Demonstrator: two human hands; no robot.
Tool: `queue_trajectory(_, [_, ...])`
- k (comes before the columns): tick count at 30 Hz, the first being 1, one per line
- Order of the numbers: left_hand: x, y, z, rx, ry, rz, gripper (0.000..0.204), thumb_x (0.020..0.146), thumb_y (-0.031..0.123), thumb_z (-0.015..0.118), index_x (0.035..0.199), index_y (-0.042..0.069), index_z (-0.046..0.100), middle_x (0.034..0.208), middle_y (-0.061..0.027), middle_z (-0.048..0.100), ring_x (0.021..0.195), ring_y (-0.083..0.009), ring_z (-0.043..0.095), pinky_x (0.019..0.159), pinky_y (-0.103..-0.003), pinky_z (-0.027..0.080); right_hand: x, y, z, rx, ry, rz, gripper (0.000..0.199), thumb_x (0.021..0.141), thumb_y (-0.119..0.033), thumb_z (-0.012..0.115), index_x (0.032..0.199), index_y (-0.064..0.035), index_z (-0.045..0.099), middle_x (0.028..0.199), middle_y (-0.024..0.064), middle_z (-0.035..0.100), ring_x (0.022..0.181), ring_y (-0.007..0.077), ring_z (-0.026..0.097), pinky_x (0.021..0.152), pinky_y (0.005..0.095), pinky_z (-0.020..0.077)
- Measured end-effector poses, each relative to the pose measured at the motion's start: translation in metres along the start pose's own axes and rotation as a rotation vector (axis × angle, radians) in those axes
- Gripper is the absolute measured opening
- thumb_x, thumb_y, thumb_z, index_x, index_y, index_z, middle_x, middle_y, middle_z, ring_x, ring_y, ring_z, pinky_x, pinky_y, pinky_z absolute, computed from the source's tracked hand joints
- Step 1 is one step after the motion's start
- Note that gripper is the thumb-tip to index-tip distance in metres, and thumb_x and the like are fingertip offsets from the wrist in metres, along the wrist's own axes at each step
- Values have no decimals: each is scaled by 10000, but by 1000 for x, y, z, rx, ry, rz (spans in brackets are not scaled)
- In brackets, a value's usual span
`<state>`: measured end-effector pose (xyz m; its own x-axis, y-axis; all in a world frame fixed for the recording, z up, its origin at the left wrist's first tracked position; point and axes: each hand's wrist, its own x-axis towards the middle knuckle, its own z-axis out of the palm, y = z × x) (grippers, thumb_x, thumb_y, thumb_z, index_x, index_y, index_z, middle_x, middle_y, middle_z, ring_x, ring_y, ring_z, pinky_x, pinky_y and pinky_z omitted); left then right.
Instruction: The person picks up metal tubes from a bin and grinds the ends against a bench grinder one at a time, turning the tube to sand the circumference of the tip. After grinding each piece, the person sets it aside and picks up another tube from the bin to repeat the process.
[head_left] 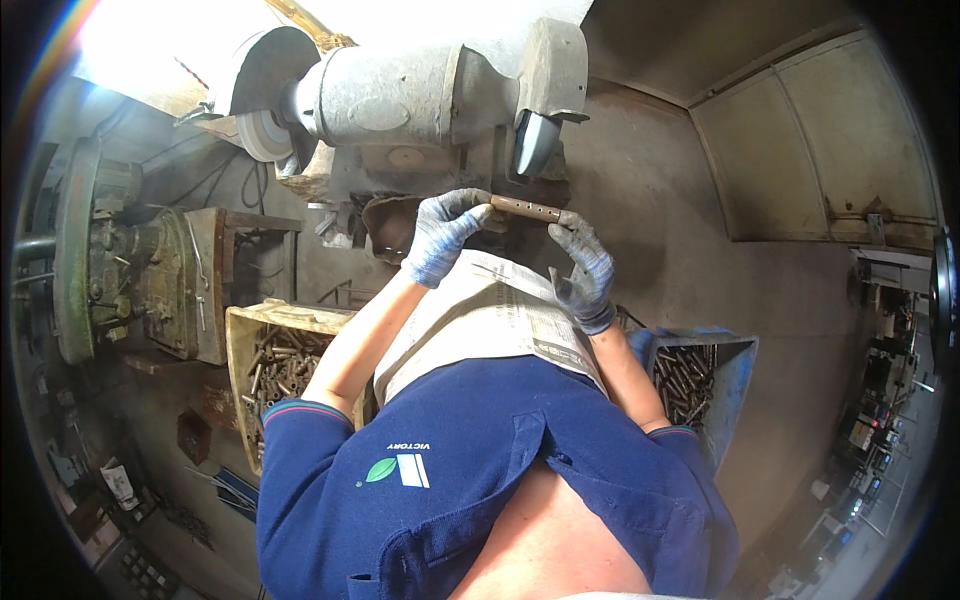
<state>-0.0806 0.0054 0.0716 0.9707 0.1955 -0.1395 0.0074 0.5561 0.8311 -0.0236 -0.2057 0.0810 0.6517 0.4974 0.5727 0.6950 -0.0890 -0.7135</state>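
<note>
The left hand [440,232] pinches a perforated brown tube [526,208] at nine o'clock; the right hand [587,268], half open, touches its three-o'clock end.

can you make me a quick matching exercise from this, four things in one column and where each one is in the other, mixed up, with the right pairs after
Things:
1. brown tube with holes
2. pale yellow crate
3. blue crate
4. grinder

Places:
A. at the person's right side
B. beyond the hands, at the top of the picture
C. between the left hand and the right hand
D. at the person's left side

Right pairs: 1-C, 2-D, 3-A, 4-B
</note>
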Motion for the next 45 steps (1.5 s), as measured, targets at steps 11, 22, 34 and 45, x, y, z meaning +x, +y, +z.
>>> queue_trajectory(11, [53, -52, -10, 82, 189, -137, 111, 842, 8, 586, 933, -51, 609, 829, -107, 649, 716, -177, 645, 653, -286, 558, -8, 75, 27, 232, 101, 377, 176, 801, 21, 620, 972, -6, 653, 984, 87, 642, 931, 149, 612, 808, 244, 479])
queue_trajectory(22, [80, -74, 3, -34, 282, -184, 94, 845, 31, 594, 898, -35, 635, 775, -90, 663, 653, -145, 632, 577, -239, 506, -5, 97, 20, 261, 141, 597, 138, 859, -85, 599, 948, -3, 666, 890, 73, 681, 817, 118, 613, 761, 263, 474])
queue_trajectory(34, [71, -49, -30, 0, 339, -170, 72, 839, -1, 582, 876, -41, 627, 774, -84, 654, 654, -144, 614, 599, -251, 517, -1, 103, 63, 536, 74, 678, 236, 907, -93, 531, 1079, 58, 589, 1063, 146, 615, 970, 216, 601, 913, 332, 475])
queue_trajectory(45, [33, -33, -43, 30, 159, -23, 136, 840, 30, 599, 956, -38, 621, 855, -84, 653, 746, -132, 620, 688, -241, 505, 6, 29, 39, -18, -16, 87, 278, 827, -73, 581, 1098, -22, 614, 1150, 163, 574, 1103, 289, 543, 947, 355, 423])
